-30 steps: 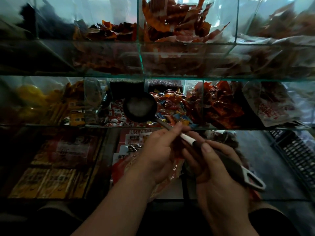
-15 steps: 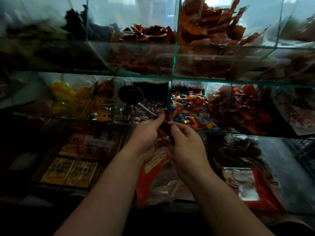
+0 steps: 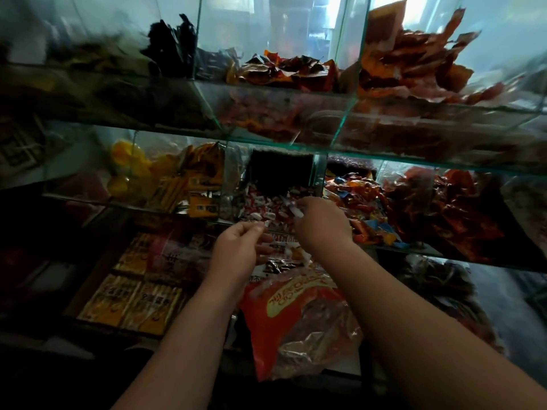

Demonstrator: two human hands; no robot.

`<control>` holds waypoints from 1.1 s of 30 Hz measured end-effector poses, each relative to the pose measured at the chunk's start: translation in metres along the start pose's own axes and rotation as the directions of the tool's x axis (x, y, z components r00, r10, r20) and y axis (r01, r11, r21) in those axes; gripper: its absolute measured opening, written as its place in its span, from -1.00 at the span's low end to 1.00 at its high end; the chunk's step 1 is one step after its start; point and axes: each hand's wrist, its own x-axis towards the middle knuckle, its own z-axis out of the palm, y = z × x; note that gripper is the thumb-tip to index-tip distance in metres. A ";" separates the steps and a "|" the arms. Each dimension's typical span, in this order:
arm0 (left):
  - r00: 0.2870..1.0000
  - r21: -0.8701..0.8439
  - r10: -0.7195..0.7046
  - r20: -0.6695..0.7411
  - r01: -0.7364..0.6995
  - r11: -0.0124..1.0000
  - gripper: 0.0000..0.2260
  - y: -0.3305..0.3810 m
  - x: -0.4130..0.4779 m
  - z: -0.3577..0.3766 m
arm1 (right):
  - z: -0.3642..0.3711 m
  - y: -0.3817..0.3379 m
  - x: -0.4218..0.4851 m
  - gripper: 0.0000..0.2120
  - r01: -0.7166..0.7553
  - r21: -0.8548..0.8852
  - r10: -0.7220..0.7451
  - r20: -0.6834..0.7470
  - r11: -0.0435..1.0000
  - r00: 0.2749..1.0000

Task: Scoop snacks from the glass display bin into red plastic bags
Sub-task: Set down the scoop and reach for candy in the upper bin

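While at candy bin (image 3: 233, 184), right hand (image 3: 322, 224) around scoop (image 3: 291, 209), left hand (image 3: 236, 251) around red bag (image 3: 284, 315).

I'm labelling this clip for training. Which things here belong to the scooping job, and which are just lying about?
In the job: left hand; right hand, gripping the scoop handle; red bag below them; red-and-white sweets in the middle bin.

Lying about: yellow boxes on the lower shelf; mixed-colour sweets in the next bin; orange packets on the upper shelf.
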 end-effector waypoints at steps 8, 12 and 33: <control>0.893 0.157 0.419 0.165 -0.443 0.883 -0.81 0.051 -0.036 0.043 | -0.086 0.042 -0.077 -0.68 0.308 0.495 -0.057 -0.459 0.812 0.887; 0.808 0.109 0.548 0.216 -0.578 0.809 -0.89 0.085 -0.053 0.085 | -0.131 0.065 -0.093 -0.75 0.375 0.494 -0.017 -0.587 0.785 0.809; 0.716 0.023 0.614 0.331 -0.657 0.754 -0.70 0.118 -0.044 0.169 | -0.164 0.115 -0.056 -0.70 0.402 0.736 0.191 -0.575 0.545 0.795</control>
